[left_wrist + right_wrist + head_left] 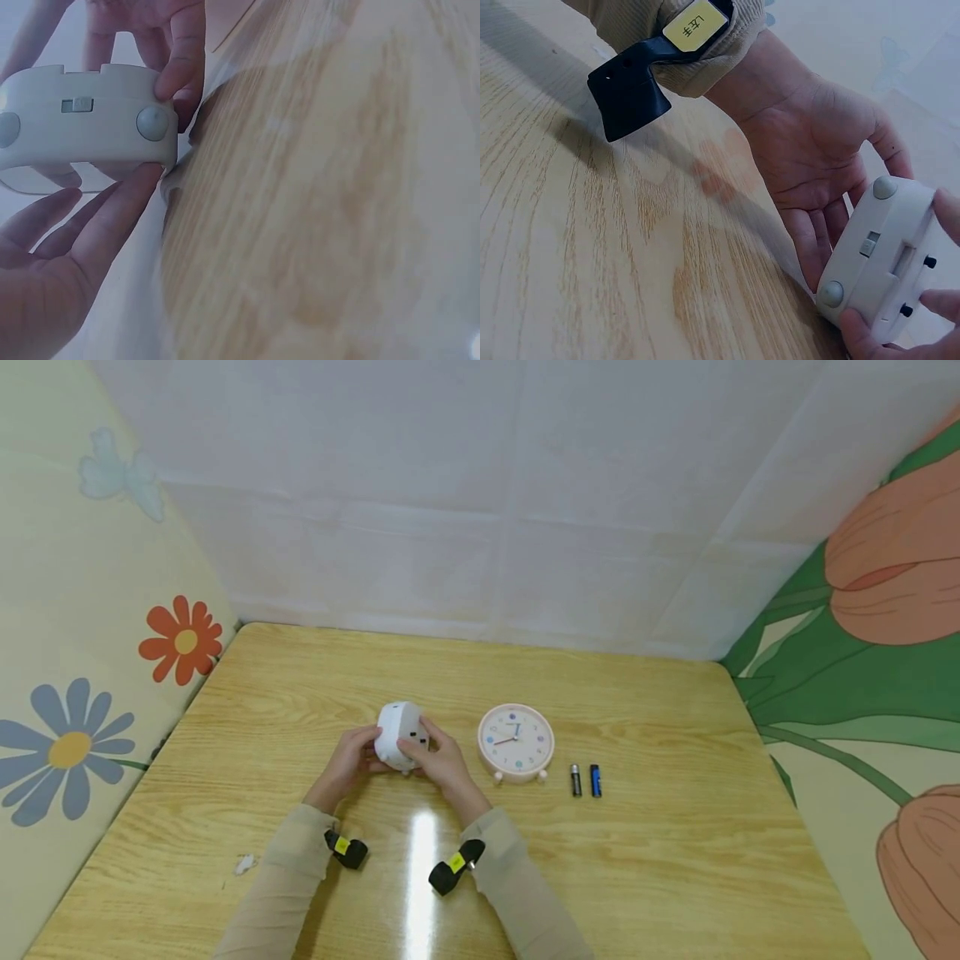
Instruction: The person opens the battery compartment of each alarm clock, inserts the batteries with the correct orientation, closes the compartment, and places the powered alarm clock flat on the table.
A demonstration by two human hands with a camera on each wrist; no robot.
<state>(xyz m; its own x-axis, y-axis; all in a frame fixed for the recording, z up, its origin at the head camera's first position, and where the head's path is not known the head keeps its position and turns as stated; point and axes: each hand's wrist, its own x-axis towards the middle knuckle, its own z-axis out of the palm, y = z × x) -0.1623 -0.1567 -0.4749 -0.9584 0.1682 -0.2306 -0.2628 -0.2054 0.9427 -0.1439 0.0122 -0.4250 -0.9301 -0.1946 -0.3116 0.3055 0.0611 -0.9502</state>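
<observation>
A white alarm clock (397, 735) is held between both hands above the left-middle part of the table, its dial out of sight. Black knobs show on its back. The right wrist view shows two round grey feet and a small slide switch on its underside (866, 247). My left hand (352, 758) grips the clock's left side, fingers against the casing. From the right, my right hand (444, 762) pinches it, thumb on the back. Right of the hands stands a pink alarm clock (516, 740) with its dial visible.
Beside the pink clock lie two batteries, a dark one (575, 781) and a blue one (596, 781). A small white scrap (244, 864) lies on the wooden table (675, 860) at left. White cloth (450, 510) hangs behind, with flowered panels on both sides.
</observation>
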